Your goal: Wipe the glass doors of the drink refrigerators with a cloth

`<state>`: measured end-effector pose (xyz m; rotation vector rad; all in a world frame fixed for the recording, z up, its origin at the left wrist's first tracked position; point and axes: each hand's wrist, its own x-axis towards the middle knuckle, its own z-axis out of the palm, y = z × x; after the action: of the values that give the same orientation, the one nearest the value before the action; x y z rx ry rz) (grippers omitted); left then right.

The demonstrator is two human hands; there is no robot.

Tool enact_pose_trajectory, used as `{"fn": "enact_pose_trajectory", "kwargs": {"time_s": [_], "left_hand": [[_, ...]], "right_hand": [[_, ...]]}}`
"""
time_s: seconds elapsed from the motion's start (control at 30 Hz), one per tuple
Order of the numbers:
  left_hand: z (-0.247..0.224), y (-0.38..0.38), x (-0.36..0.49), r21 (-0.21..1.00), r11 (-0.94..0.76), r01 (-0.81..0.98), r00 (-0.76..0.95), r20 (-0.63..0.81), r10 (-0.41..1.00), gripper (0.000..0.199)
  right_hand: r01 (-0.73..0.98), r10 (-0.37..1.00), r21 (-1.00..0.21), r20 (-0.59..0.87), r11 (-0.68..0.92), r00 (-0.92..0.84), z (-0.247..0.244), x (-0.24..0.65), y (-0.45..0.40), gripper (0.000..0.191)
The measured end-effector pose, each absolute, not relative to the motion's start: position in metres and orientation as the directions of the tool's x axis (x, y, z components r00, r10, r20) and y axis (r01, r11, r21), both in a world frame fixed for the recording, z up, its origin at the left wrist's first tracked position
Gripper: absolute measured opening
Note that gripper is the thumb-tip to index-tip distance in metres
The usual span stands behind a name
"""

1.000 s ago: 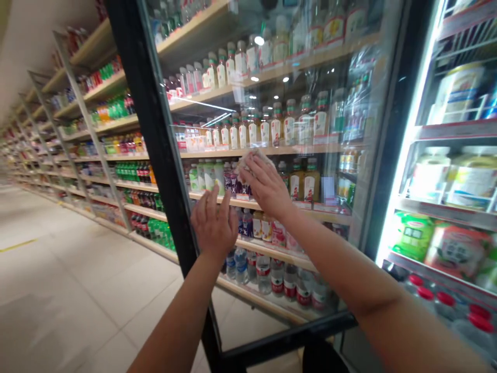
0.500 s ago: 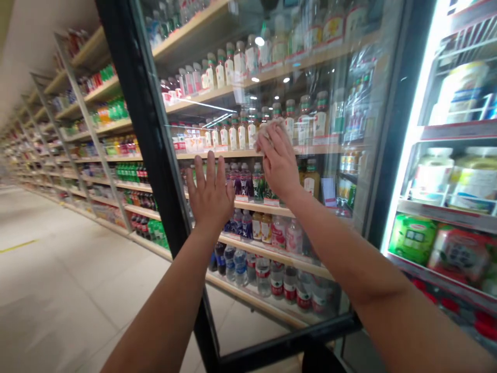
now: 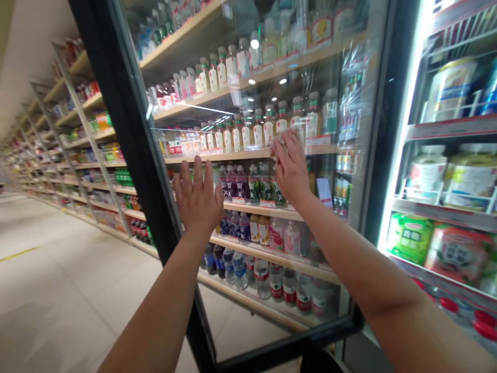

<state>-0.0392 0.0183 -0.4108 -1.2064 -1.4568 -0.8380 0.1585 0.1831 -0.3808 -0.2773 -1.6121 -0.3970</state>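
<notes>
The person is standing at an open cooler, working on its glass door [image 3: 240, 171], which is swung out toward the aisle. The left hand [image 3: 199, 199] is pressing flat against the pane near the black door frame [image 3: 128, 134], fingers spread and holding nothing. The right hand [image 3: 290, 168] is bunched around a small pale cloth [image 3: 280, 141], pushing it against the glass higher up and further right; the two hands are apart. Through the pane, shelves of bottled drinks [image 3: 248, 132] are showing across the aisle, and at the far right the lit cooler shelves [image 3: 446, 207] are standing exposed. As a judgement, the door is hinged and free, so uneven pressure from the cloth hand is likely to swing it unless the flat palm is bracing it. The cloth is small and barely gripped, so it may slip out against the smooth glass, and smears could be left behind.
</notes>
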Motion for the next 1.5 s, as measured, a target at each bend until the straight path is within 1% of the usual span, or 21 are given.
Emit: {"fn": "enact_pose_trajectory", "kwargs": {"time_s": [0.13, 0.2, 0.33, 0.47, 0.57, 0.63, 0.73, 0.83, 0.93, 1.03, 1.1, 1.2, 1.33, 1.4, 1.5], "left_hand": [[-0.412, 0.02, -0.041, -0.101, 0.248, 0.964, 0.044, 0.973, 0.225, 0.066], [-0.412, 0.02, -0.041, -0.091, 0.234, 0.968, 0.04, 0.976, 0.215, 0.067], [-0.412, 0.02, -0.04, -0.081, 0.229, 0.97, 0.029, 0.975, 0.219, 0.067], [-0.411, 0.019, -0.037, -0.065, 0.224, 0.973, 0.012, 0.973, 0.229, 0.065], [-0.411, 0.019, -0.037, -0.072, 0.238, 0.969, 0.016, 0.973, 0.23, 0.065], [-0.411, 0.019, -0.038, -0.08, 0.245, 0.966, 0.023, 0.974, 0.226, 0.064], [-0.411, 0.019, -0.038, -0.073, 0.232, 0.97, 0.02, 0.975, 0.221, 0.065], [-0.411, 0.019, -0.036, -0.068, 0.226, 0.972, 0.018, 0.976, 0.217, 0.065], [-0.411, 0.019, -0.037, -0.078, 0.246, 0.966, 0.024, 0.976, 0.217, 0.064], [-0.412, 0.02, -0.038, -0.085, 0.263, 0.961, 0.025, 0.974, 0.223, 0.065], [-0.412, 0.02, -0.039, -0.081, 0.263, 0.962, 0.021, 0.975, 0.223, 0.066], [-0.412, 0.02, -0.039, -0.072, 0.25, 0.966, 0.016, 0.975, 0.22, 0.066], [-0.411, 0.019, -0.038, -0.079, 0.25, 0.965, 0.022, 0.974, 0.225, 0.068], [-0.411, 0.019, -0.037, -0.08, 0.244, 0.966, 0.024, 0.974, 0.225, 0.068], [-0.411, 0.02, -0.038, -0.067, 0.234, 0.97, 0.015, 0.976, 0.219, 0.068]], "right_hand": [[0.378, -0.064, 0.112, 0.988, 0.919, -0.138, -0.41, 0.17, 0.184, 0.061], [0.379, -0.073, 0.127, 0.985, 0.916, -0.154, -0.405, 0.176, 0.189, 0.063], [0.409, -0.064, 0.098, 0.993, 0.907, -0.095, -0.385, 0.187, 0.206, 0.064], [0.424, -0.075, 0.08, 0.997, 0.902, -0.029, -0.404, 0.196, 0.212, 0.062], [0.425, -0.081, 0.099, 0.995, 0.9, -0.061, -0.417, 0.204, 0.214, 0.062], [0.434, -0.066, 0.096, 0.994, 0.896, -0.083, -0.412, 0.21, 0.218, 0.063], [0.465, -0.02, 0.041, 0.999, 0.884, -0.051, -0.399, 0.218, 0.225, 0.064], [0.485, 0.004, -0.006, 1.0, 0.875, 0.005, -0.405, 0.222, 0.229, 0.063], [0.499, -0.019, 0.014, 1.0, 0.867, 0.005, -0.422, 0.227, 0.231, 0.06], [0.514, -0.013, 0.038, 0.999, 0.857, -0.052, -0.42, 0.238, 0.238, 0.06], [0.527, 0.023, 0.009, 0.998, 0.85, -0.055, -0.409, 0.248, 0.246, 0.062], [0.557, 0.073, -0.056, 0.997, 0.829, -0.009, -0.4, 0.26, 0.257, 0.063], [0.581, 0.097, -0.127, 0.992, 0.804, 0.082, -0.423, 0.27, 0.265, 0.061], [0.583, 0.102, -0.132, 0.991, 0.802, 0.084, -0.433, 0.275, 0.268, 0.06], [0.59, 0.12, -0.134, 0.991, 0.796, 0.062, -0.427, 0.287, 0.278, 0.061]]}}
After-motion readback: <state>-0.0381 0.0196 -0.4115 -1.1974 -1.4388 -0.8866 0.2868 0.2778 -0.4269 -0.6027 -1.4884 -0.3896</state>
